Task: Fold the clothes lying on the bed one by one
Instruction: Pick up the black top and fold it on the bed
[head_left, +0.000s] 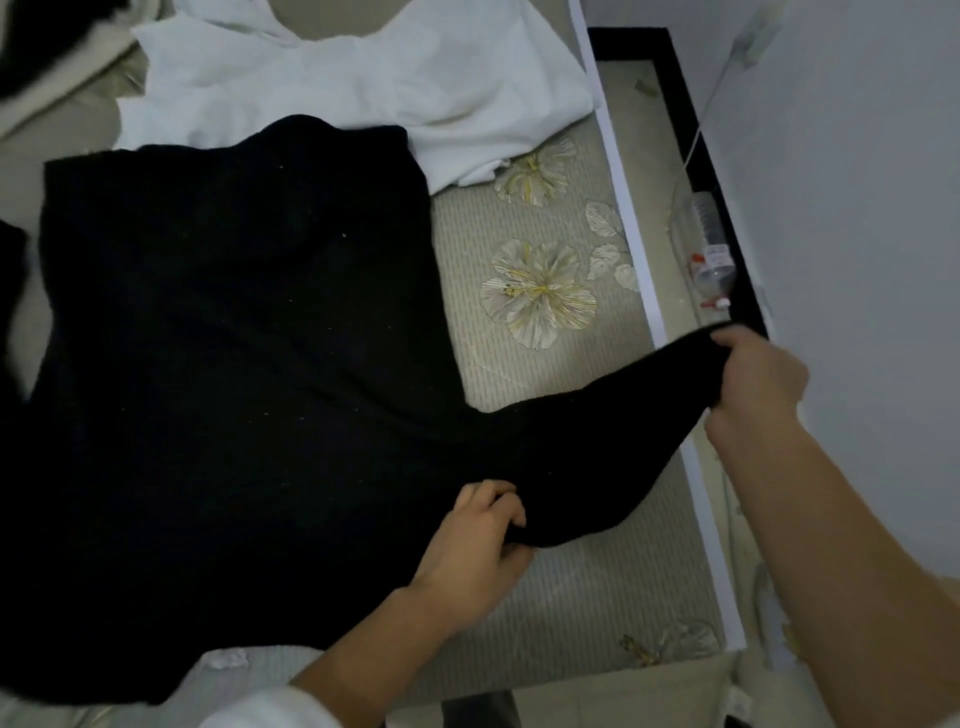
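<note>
From the head view, the black sweater (223, 338) lies spread across the bed (540, 364). Its body covers the left and middle of the floral sheet, and one sleeve (597, 441) is drawn out toward the bed's right edge.

Your right grip (753, 376) is clamped on the cuff end, fingers curled round the cloth, holding it a little off the mattress near the white border. Your left grip (478, 530) pinches the sleeve's lower edge close to where it joins the body.

Holding both ends likely serves to pull the sleeve taut and straight. That way you can swing it over the body as one flat panel, with the left grip acting as the hinge of the fold. The body itself is unfolded, so this garment looks to be at its first fold.

The sweater looks thick, matte and fuzzy, speckled with pale lint. The sleeve sags between your hands, which suggests a soft, fairly heavy knit.

The sweater's far edge overlaps a crumpled white garment (363, 83) that is not yet folded. A plastic bottle (709, 244) lies in the gap between bed and wall.
</note>
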